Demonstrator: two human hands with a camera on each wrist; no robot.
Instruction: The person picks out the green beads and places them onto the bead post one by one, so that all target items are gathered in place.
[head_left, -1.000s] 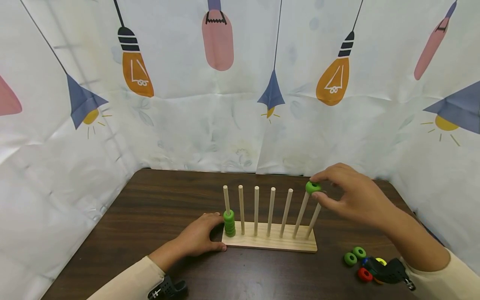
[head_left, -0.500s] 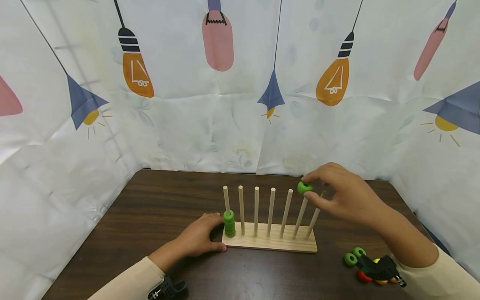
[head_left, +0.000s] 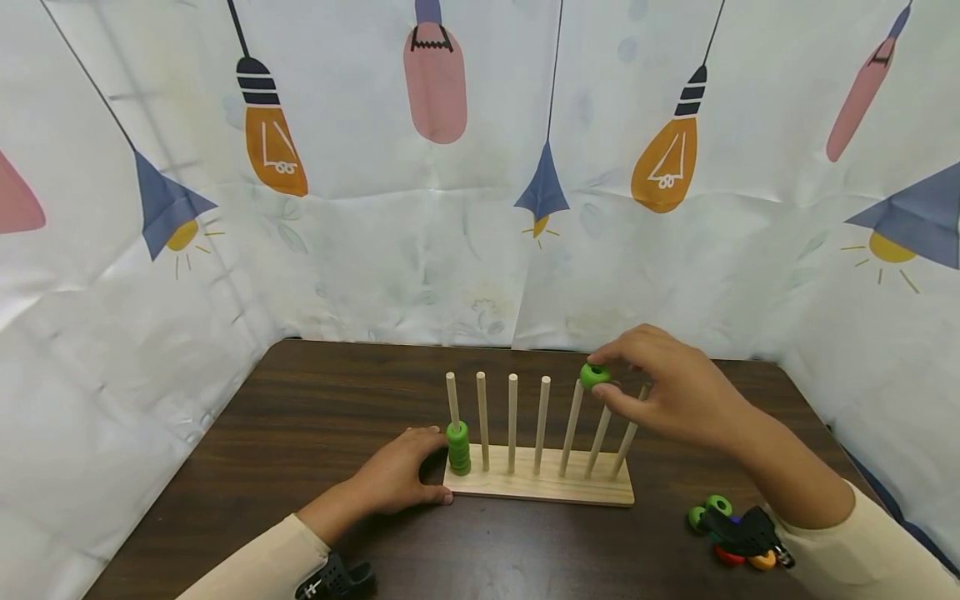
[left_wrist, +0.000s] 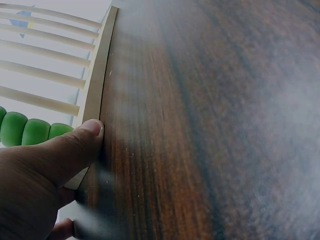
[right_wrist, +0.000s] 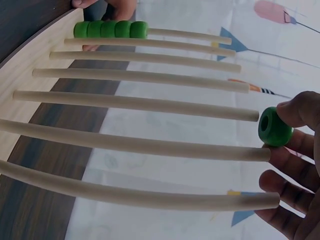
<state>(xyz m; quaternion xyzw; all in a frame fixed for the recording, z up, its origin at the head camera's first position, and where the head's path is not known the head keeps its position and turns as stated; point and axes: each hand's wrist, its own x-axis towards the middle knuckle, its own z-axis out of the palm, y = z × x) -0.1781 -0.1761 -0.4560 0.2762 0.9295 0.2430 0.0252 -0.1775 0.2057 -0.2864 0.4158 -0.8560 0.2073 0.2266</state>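
Note:
A wooden peg rack [head_left: 536, 489] stands on the table, with a row of upright pegs along its base. On its leftmost peg sits a stack of several green beads [head_left: 459, 450]. My left hand [head_left: 397, 472] grips the left end of the base, the thumb against its front edge as the left wrist view shows. Between thumb and fingertips my right hand [head_left: 667, 383] pinches a green bead [head_left: 594, 376], up at the height of the peg tops on the right side. In the right wrist view this bead [right_wrist: 276, 128] is off the pegs, its hole facing them.
Loose beads lie on the dark table [head_left: 315, 417] at the right: a green bead [head_left: 719, 505], a red bead [head_left: 729, 556] and an orange bead [head_left: 763, 561] among them. The right wrist camera [head_left: 738, 533] partly covers them. A patterned cloth [head_left: 375, 250] hangs behind the table.
My right hand has moved left with the green bead, from above the pegs at the right end to near the third peg from the right. My left hand has stayed on the rack.

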